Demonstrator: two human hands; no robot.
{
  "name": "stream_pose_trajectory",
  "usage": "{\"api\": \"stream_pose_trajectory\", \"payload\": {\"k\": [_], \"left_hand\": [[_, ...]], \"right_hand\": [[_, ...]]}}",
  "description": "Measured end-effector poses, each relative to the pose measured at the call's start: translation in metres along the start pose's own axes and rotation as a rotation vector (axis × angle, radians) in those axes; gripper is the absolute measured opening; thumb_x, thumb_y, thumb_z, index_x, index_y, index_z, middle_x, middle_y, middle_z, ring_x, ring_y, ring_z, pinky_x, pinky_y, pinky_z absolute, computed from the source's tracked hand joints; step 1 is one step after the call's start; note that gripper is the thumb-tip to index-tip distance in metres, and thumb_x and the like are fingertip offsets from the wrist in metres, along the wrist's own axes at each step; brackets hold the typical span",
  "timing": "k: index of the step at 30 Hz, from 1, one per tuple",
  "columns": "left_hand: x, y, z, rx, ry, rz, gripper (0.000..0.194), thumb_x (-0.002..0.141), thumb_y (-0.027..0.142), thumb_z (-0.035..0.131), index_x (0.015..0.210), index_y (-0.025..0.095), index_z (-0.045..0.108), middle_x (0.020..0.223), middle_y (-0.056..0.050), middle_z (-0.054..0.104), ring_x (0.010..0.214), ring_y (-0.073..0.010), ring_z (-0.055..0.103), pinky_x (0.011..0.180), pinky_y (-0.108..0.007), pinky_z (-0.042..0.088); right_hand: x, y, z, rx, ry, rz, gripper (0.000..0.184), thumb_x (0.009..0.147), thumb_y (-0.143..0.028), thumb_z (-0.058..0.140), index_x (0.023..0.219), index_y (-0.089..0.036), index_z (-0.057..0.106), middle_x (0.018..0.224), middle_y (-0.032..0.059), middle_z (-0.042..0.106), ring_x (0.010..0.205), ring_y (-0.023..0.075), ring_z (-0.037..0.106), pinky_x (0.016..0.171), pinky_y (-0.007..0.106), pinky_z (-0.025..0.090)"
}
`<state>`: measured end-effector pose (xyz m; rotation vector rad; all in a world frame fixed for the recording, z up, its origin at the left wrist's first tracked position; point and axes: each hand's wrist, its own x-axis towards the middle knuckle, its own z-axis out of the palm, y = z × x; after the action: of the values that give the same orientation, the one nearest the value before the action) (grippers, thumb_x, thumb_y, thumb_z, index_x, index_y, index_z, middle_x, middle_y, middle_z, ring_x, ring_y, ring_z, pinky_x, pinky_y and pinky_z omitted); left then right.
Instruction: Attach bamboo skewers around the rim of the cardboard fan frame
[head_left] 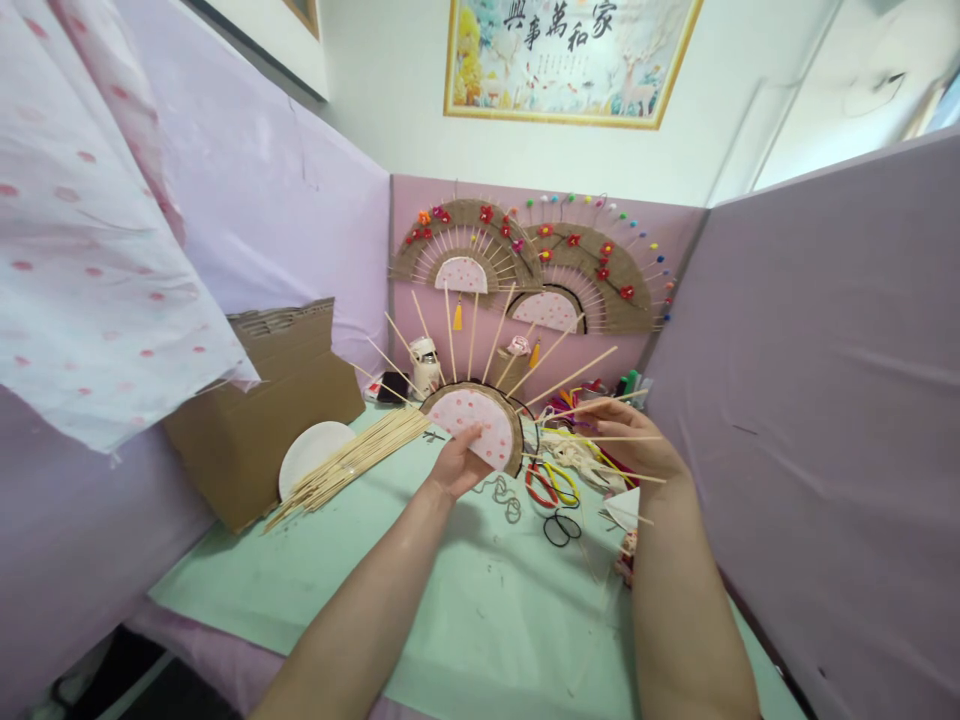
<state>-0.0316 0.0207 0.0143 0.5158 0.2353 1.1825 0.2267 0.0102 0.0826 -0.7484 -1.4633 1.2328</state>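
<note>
My left hand [459, 462] grips the lower edge of a half-round fan base [476, 425], its thumb lying on the front. Pink-dotted white cloth covers the base, with a brown cardboard rim and a dark cord along the curve. Thin wooden sticks [472, 335] spread outward from that rim like rays. At the right side my right hand [630, 435] is behind several of the sticks, its fingers bent together close to the rim. What those fingers hold, if anything, I cannot make out. A loop of black cord hangs near the right end of the base.
A bundle of wooden sticks [360, 460] leans across a white plate [319, 450] beside a cardboard sheet [262, 400]. Scissors [544, 485], black cord [562, 528] and yarn lie on the right. Two decorated fans [480, 215] hang on the back panel. Purple panels flank the table.
</note>
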Motion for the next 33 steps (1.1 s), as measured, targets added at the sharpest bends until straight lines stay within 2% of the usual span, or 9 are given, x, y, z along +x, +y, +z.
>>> {"api": "stream_pose_trajectory", "payload": {"k": [3, 6, 9, 11, 14, 18, 22, 26, 33], "left_hand": [[-0.006, -0.011, 0.002, 0.063, -0.001, -0.031, 0.018, 0.077, 0.017, 0.061, 0.095, 0.014, 0.065, 0.088, -0.006, 0.072, 0.081, -0.0179, 0.067, 0.086, -0.034, 0.046], [-0.012, -0.015, 0.004, 0.083, 0.021, 0.031, 0.023, 0.077, 0.017, 0.062, 0.100, 0.016, 0.065, 0.094, -0.005, 0.072, 0.084, -0.0171, 0.066, 0.086, -0.032, 0.047], [-0.020, -0.008, 0.004, 0.095, 0.063, 0.101, 0.023, 0.078, 0.018, 0.062, 0.101, 0.017, 0.065, 0.095, -0.004, 0.072, 0.085, -0.0165, 0.066, 0.084, -0.030, 0.048], [-0.026, 0.000, 0.003, 0.116, 0.066, 0.100, 0.022, 0.079, 0.019, 0.060, 0.099, 0.015, 0.066, 0.096, -0.006, 0.072, 0.086, -0.0181, 0.067, 0.082, -0.030, 0.050], [-0.034, 0.009, 0.000, 0.162, 0.037, 0.034, 0.019, 0.077, 0.017, 0.059, 0.093, 0.011, 0.068, 0.089, -0.008, 0.073, 0.078, -0.0194, 0.067, 0.074, -0.030, 0.052], [-0.039, 0.008, -0.007, 0.240, -0.010, -0.070, 0.016, 0.072, 0.013, 0.060, 0.086, 0.010, 0.068, 0.087, -0.011, 0.073, 0.071, -0.0202, 0.067, 0.066, -0.028, 0.051], [-0.040, 0.002, -0.008, 0.301, -0.022, -0.083, 0.019, 0.069, 0.012, 0.063, 0.087, 0.010, 0.068, 0.086, -0.011, 0.073, 0.069, -0.0200, 0.067, 0.066, -0.028, 0.050], [-0.041, 0.001, -0.005, 0.349, 0.001, -0.090, 0.026, 0.064, 0.016, 0.068, 0.089, 0.010, 0.067, 0.086, -0.011, 0.073, 0.071, -0.0205, 0.067, 0.068, -0.029, 0.050], [-0.042, 0.001, -0.004, 0.418, 0.032, -0.074, 0.032, 0.059, 0.019, 0.070, 0.090, 0.010, 0.066, 0.087, -0.011, 0.072, 0.071, -0.0209, 0.067, 0.072, -0.032, 0.050]], "right_hand": [[0.012, 0.008, 0.015, -0.006, 0.001, 0.052, 0.023, 0.068, -0.035, 0.072, 0.084, -0.020, 0.065, 0.085, 0.0043, 0.065, 0.078, 0.0166, 0.060, 0.073, 0.031, 0.047], [0.021, 0.010, 0.033, -0.071, -0.123, 0.111, 0.027, 0.069, -0.038, 0.071, 0.085, -0.017, 0.066, 0.083, 0.0052, 0.066, 0.075, 0.0163, 0.060, 0.070, 0.030, 0.048], [0.022, 0.007, 0.045, -0.122, -0.267, 0.130, 0.030, 0.067, -0.036, 0.073, 0.089, -0.016, 0.067, 0.089, 0.0062, 0.067, 0.080, 0.0169, 0.061, 0.073, 0.030, 0.048], [0.019, 0.004, 0.049, -0.154, -0.318, 0.139, 0.032, 0.069, -0.035, 0.073, 0.094, -0.015, 0.068, 0.089, 0.0065, 0.067, 0.080, 0.0160, 0.061, 0.073, 0.030, 0.047], [0.018, 0.002, 0.054, -0.179, -0.297, 0.144, 0.030, 0.072, -0.036, 0.070, 0.093, -0.015, 0.069, 0.082, 0.0052, 0.067, 0.072, 0.0130, 0.060, 0.070, 0.028, 0.046], [0.024, 0.007, 0.070, -0.127, -0.214, 0.156, 0.025, 0.068, -0.035, 0.073, 0.082, -0.015, 0.068, 0.074, 0.0017, 0.064, 0.064, 0.0097, 0.057, 0.061, 0.023, 0.044], [0.028, 0.011, 0.082, -0.013, -0.184, 0.244, 0.025, 0.061, -0.034, 0.078, 0.073, -0.015, 0.066, 0.070, -0.0009, 0.061, 0.061, 0.0083, 0.056, 0.059, 0.022, 0.044], [0.026, 0.009, 0.081, 0.033, -0.211, 0.309, 0.028, 0.057, -0.031, 0.080, 0.073, -0.015, 0.064, 0.068, -0.0016, 0.061, 0.059, 0.0080, 0.056, 0.058, 0.022, 0.043], [0.026, 0.009, 0.083, 0.067, -0.256, 0.305, 0.023, 0.057, -0.023, 0.078, 0.068, -0.014, 0.061, 0.062, -0.0036, 0.058, 0.055, 0.0069, 0.052, 0.053, 0.021, 0.039]]}}
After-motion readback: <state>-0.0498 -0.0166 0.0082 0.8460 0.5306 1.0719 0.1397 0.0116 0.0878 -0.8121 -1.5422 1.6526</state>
